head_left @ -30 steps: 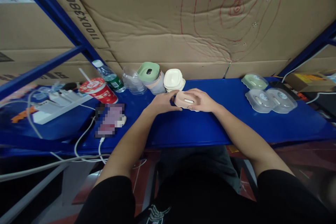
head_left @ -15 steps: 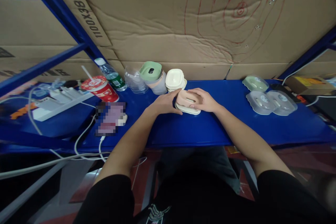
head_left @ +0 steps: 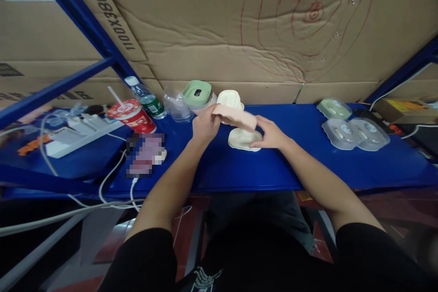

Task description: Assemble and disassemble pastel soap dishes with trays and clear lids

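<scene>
Pale-pink, rounded cover (head_left: 236, 117): tilting above the shallow, cream-coloured container (head_left: 239, 140), which is resting on the glossy blue tabletop (head_left: 246, 171).
Handling: steadying the cover seems to call for a light, even hold at its edges, with the container staying flat.
Left hand (head_left: 204, 125): pinching the cover's left end, thumb and fingers closing on it.
Right hand (head_left: 272, 133): spreading thumb and fingers moderately, thumb nearing the container's rim, fingertips nearing the cover; contact is escaping clear view.
</scene>
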### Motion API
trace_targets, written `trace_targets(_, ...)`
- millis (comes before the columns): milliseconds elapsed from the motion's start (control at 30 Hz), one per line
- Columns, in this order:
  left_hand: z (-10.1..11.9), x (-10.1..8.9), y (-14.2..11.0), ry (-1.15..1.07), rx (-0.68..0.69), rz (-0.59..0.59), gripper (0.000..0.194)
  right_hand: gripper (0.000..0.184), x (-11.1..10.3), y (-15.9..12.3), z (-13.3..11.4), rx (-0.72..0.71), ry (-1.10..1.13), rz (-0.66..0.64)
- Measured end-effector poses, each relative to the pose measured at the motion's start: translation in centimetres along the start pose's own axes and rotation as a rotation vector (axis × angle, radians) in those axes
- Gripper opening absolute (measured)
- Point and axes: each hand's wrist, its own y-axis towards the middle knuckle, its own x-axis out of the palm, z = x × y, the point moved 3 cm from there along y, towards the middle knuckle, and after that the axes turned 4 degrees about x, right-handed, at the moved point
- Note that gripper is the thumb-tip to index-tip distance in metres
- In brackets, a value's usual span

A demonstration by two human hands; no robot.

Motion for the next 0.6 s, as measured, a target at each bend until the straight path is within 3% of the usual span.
trace_targets(67, -0.3, 0.2, 0.0, 0.002, -0.050, 0.018, 0.048, 0.088, 0.0, 0.0, -0.1, 0.060, -0.043, 0.031)
trace_targets(133, -0.1, 0.6, -0.2, -0.039, -0.007, -0.017, 0.053, 0.073, 0.0, 0.1, -0.2, 0.140, 0.041, 0.101)
trace_targets(233, 0.8, 0.9, -0.5, -0.152, 0.166, -0.028, 0.075, 0.064, 0.0, 0.3, 0.1, 0.280, 0.374, 0.251)
trace_targets(333, 1.9, 0.6, -0.8, -0.253, 0.384, -0.032, 0.102, 0.068, -0.1, 0.7, 0.9, 0.410, 0.674, 0.319)
trace_targets(367, 2.1, 0.5, -0.8, -0.265, 0.433, -0.032, 0.101, 0.070, -0.1, 0.8, 1.2, 0.443, 0.730, 0.314)
trace_targets(500, 1.7, -0.2, -0.6, -0.212, 0.486, 0.063, 0.064, 0.080, 0.0, 1.1, 1.5, 0.476, 0.830, 0.248)
trace_targets(600, 0.0, -0.9, 0.1, -0.162, 0.410, 0.209, 0.063, 0.083, 0.2, 0.9, 1.3, 0.440, 0.791, 0.227)
